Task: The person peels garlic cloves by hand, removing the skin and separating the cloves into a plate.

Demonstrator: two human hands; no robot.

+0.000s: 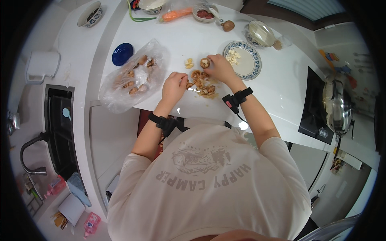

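My right hand (217, 70) is at a brown mushroom (205, 63), its fingers against the cap's right side; whether they grip it I cannot tell. My left hand (175, 86) has its fingertips closed on a small brown piece (189, 85), seemingly mushroom. Between and below the hands lie a heap of brown mushroom pieces (207, 91) and wet scraps. Small yellow pieces (189, 63) sit just beyond them. A blue-patterned plate (253, 61) with pale chopped bits (233, 57) is beside my right hand. Left of my left hand, a clear plastic bag (114, 98) holds several brown mushrooms.
A blue lid or dish (122, 54) lies beyond the bag. Along the back are a bagged carrot (176, 14), a bowl of dark red food (205, 15), another mushroom (228, 26) and a covered bowl (261, 33). A steel pan (337, 105) is on the right, a black sink (61, 132) left.
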